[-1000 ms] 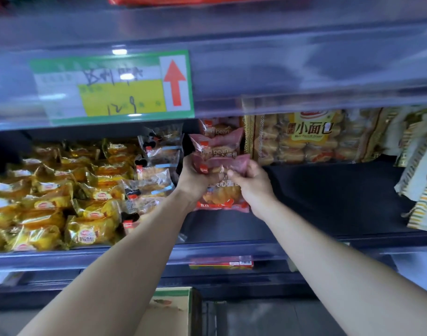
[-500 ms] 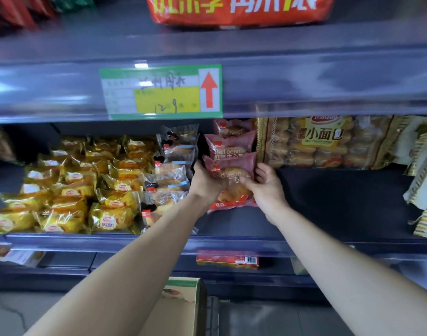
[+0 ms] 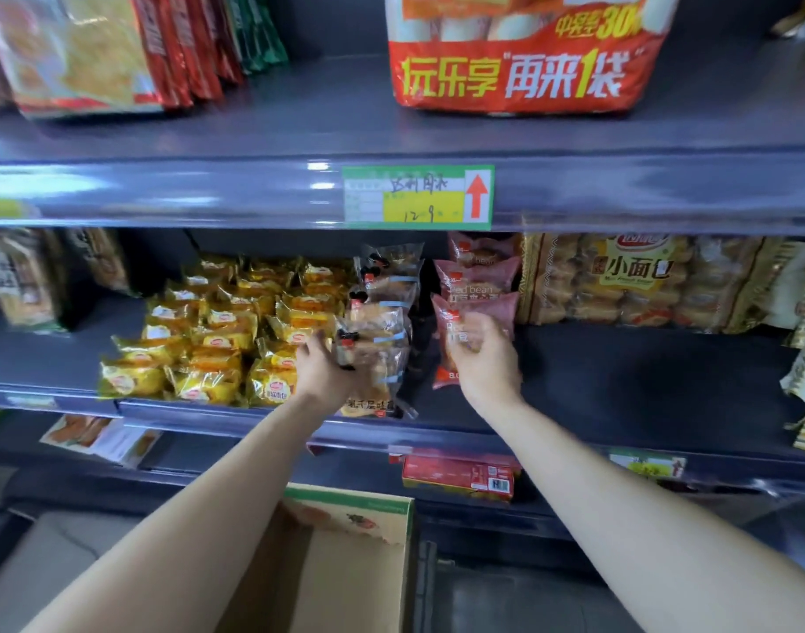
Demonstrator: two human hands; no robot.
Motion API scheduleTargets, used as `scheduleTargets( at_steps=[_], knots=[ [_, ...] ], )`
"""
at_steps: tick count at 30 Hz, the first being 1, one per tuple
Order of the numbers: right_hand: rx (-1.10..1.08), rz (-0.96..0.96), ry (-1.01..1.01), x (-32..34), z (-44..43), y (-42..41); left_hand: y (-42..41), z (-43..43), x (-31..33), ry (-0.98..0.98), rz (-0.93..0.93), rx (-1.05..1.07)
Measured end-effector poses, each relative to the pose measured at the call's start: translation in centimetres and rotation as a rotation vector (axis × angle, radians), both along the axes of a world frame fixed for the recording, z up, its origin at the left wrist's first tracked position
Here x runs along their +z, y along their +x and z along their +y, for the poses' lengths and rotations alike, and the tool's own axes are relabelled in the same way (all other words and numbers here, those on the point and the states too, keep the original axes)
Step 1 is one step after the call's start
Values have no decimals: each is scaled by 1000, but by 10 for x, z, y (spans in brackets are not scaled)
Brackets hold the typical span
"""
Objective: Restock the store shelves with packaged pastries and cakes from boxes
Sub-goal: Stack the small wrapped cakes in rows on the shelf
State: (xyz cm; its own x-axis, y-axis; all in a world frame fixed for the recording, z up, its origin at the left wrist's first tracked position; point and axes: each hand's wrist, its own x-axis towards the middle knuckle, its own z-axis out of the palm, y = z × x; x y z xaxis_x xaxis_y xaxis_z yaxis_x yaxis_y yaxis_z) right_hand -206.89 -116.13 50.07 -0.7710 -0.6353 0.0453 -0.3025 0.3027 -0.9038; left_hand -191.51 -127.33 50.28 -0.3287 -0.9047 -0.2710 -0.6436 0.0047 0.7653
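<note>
**Setting.** A store aisle with blue-grey metal shelving. The middle shelf point(image 3: 642, 381) has a dark, smooth deck, which is bare to the right of the working area.

**Nearest.** An open corrugated cardboard box point(image 3: 345, 582) stands below the arms. Its walls are rigid and its inside looks matte brown.

**Hands.** The left hand point(image 3: 320, 370) lies against the left flank of the clear-wrapped pastry packs point(image 3: 384, 312). Motion blur hides whether it grips them or only steadies them. The right hand point(image 3: 485, 363) is clamped on the front red bean pack point(image 3: 480, 308), with its fingers curled over the face of the pack.

**Procedure.**
- Seat the pack upright with its label facing outward.
- Butt it against the two rear red bean packs point(image 3: 476, 276), so that the row stays in file.
- Use light pressure only, as the pastry inside probably crushes easily.
- Brace the neighbouring stack, because slick film tends to slide.

**Materials.**
- The pink packs are soft, pillow-shaped film pouches with crimped ends.
- The clear packs are glossy and show brown pastry inside.
- At left, the yellow foil-wrapped cakes point(image 3: 217, 344) are crinkled and reflective, and lie loosely heaped.

**Farther.** A large bag of small breads point(image 3: 629, 281) stands at the rear right. Above it, a green price label point(image 3: 418, 197) sits in the rail. A big red bag point(image 3: 524, 70) occupies the upper shelf.
</note>
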Motion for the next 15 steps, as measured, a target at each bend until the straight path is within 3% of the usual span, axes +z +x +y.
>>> scheduleTargets(
  at_steps=[4, 8, 15],
  knots=[
    [256, -248, 192, -2, -15, 34, 4, -5, -6, 221, 123, -60],
    [288, -446, 327, -10, -25, 50, 5, -10, -14, 122, 100, -60],
    [229, -375, 340, -16, -39, 67, 13, -18, -26, 76, 38, -78]
  ],
)
